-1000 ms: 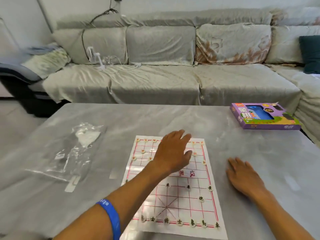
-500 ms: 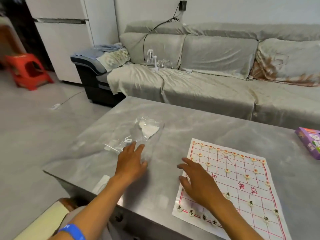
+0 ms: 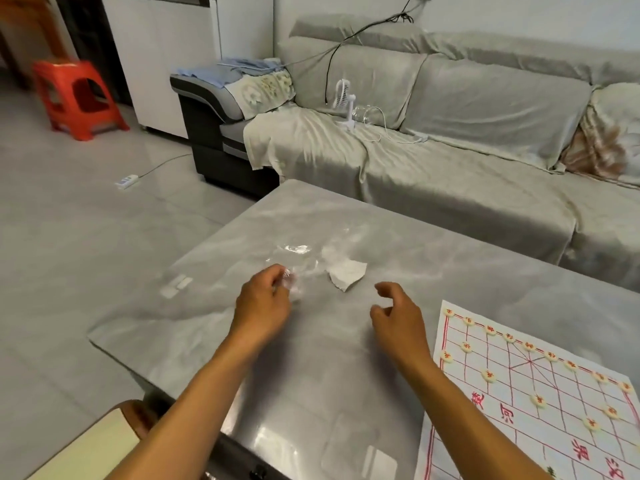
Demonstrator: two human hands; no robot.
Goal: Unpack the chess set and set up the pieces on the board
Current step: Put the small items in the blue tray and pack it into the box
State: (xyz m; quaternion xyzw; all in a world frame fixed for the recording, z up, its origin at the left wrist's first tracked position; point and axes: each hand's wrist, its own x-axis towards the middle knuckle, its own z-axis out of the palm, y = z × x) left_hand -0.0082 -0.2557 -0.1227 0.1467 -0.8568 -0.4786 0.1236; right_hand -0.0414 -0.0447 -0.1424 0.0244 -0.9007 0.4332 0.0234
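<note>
Between the curled fingertips point(image 3: 281, 274) of the left hand point(image 3: 264, 304), a crumpled edge of the clear plastic bag point(image 3: 304, 263) is being pinched, thumb against forefinger, with the other fingers folded loosely behind. Just right of the bag, the right hand point(image 3: 398, 315) is hovering above the table point(image 3: 346, 393) with its fingers half bent and apart, holding nothing; it seems to be coming in to help, though that is only my reading. Inside the bag, toward its right end, a white slip of paper point(image 3: 347, 273) is lying; whether any pieces are left in there I cannot make out through the glare.

That film is looking feather-light, limp and slippery, so it is likely to slide on the polished top and not lift cleanly. A pinch at an edge or corner is the sensible hold, with the second hand taking the opposite end if it needs opening or flattening. Nothing in it looks fragile.

Well right of the bag, the paper board point(image 3: 540, 400) is lying flat near the table's front edge, with small pale round pieces point(image 3: 538, 400) already sitting on its red grid lines. Far behind the bag, a cloth-covered sofa point(image 3: 450, 161) is running along the wall, and a red stool point(image 3: 78, 98) is standing off to the far left.
</note>
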